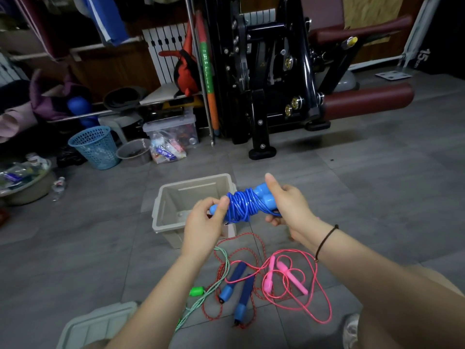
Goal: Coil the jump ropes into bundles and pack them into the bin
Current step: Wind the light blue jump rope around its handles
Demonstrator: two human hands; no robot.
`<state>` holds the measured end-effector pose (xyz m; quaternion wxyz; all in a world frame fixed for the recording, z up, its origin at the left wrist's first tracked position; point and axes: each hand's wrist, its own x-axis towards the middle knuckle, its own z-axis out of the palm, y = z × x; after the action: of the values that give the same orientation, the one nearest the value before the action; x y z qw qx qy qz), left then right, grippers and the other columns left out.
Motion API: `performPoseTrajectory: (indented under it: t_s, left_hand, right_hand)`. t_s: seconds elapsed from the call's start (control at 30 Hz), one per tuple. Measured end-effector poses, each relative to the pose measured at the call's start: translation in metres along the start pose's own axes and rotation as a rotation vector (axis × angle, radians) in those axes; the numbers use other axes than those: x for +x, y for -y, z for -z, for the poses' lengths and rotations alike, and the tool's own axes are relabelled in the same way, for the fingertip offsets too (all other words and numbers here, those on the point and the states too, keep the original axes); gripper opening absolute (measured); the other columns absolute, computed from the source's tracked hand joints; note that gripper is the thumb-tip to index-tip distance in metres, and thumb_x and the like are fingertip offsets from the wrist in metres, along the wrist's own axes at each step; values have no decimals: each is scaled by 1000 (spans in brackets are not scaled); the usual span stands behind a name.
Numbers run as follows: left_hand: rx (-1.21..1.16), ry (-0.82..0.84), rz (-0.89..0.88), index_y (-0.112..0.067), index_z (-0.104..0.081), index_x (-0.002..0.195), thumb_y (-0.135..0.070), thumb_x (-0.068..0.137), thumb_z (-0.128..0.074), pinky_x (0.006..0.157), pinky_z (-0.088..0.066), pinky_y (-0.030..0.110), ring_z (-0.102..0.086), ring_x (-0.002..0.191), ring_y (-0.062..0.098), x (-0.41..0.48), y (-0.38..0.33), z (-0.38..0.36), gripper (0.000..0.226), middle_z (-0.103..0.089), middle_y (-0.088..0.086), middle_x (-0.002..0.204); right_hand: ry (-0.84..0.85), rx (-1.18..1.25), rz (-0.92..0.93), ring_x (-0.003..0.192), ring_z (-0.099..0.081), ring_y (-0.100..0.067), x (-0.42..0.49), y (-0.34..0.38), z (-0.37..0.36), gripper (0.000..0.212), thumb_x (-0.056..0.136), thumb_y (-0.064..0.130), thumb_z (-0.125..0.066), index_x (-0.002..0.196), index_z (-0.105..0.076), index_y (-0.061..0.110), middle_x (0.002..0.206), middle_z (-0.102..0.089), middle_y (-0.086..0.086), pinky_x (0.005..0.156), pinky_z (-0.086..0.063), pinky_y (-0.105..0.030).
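Sideways, "15cm" on black panel (442, 41).

Both hands, left hand (205, 222) and right hand (286, 206), grip the coiled blue jump rope (241, 205) above the beige bin (173, 197).

Just beyond and below the left hand (203, 222), the bin (176, 187) stands open-topped. The blue rope bundle (241, 205), gripped by both hands, hangs over its right wall. Under the wrists, the loose pink rope (322, 285) and red rope (251, 238) clutter the floor (377, 197). To the right of the right hand (286, 202) the tiles lie bare.
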<state>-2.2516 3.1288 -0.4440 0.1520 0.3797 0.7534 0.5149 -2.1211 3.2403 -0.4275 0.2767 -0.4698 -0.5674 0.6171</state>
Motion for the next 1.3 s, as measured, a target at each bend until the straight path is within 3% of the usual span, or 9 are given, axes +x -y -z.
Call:
performPoseTrajectory:
  t_s: [0.13,0.27,0.33,0.47,0.77,0.83,1.0,1.1,1.3]
  left_hand:
    - [149,-204,-151,-10,-43,67,-30,102,-30,61,-31,34,-43,62,20,5,-7,2,42,-46,6,64]
    - [-49,-150,227,-17,-42,79,-29,98,-30,58,-47,32,-52,67,22,23,-4,3,26,-50,4,72]
    - [-270,-49,438,-15,-38,74,-20,95,-27,40,-31,18,-40,49,17,27,-5,2,24,-41,5,62]
    - [-517,147,682,-15,-41,75,-11,95,-28,32,-14,9,-28,38,8,20,-8,0,23,-38,4,57]
    - [164,-177,159,-7,-42,69,-15,90,-32,54,-30,35,-39,58,22,26,-16,8,25,-46,6,64]
    - [129,-185,88,-10,-37,63,-16,88,-33,56,-32,36,-40,59,26,29,-17,10,26,-44,6,59]
    - [-178,88,295,-7,-48,80,-12,91,-30,42,-25,21,-37,43,15,26,-17,2,22,-41,6,55]
    - [-83,206,215,-5,-55,95,-20,99,-33,36,-36,21,-52,41,9,23,-20,8,27,-58,6,65]
    - [-26,527,3,-32,-57,119,-25,91,-60,74,-49,13,-60,92,5,29,-18,24,29,-63,-1,107]
  right_hand:
    - [26,105,25,35,-50,-13,-4,-1,-9,40,90,51,-51,87,-54,12,53,-57,-2,34,-34,-20]
    - [2,121,132,34,-47,-14,-5,9,-13,33,89,49,-55,87,-50,16,58,-57,-4,32,-30,-19]
    - [-20,108,238,32,-45,-14,-5,13,-15,30,88,44,-59,83,-48,17,65,-56,-5,31,-29,-18]
    - [-45,19,441,31,-44,-13,-5,22,-14,29,86,34,-65,75,-46,14,66,-48,-6,29,-32,-21]
    - [94,18,265,31,-47,-16,-1,17,-9,24,96,38,-48,95,-59,16,55,-56,-6,30,-28,-17]
    - [88,53,277,30,-44,-15,-3,19,-7,26,96,35,-48,99,-59,12,56,-54,-6,30,-26,-15]
    - [82,14,332,31,-45,-17,-2,21,3,24,94,37,-51,94,-61,15,57,-58,-5,31,-27,-18]
    - [77,-14,289,31,-45,-17,5,21,9,27,92,42,-53,91,-63,17,57,-58,-5,31,-27,-18]
    - [176,-254,338,36,-48,-17,10,18,15,21,89,42,-58,91,-66,23,61,-58,-2,35,-34,-21]
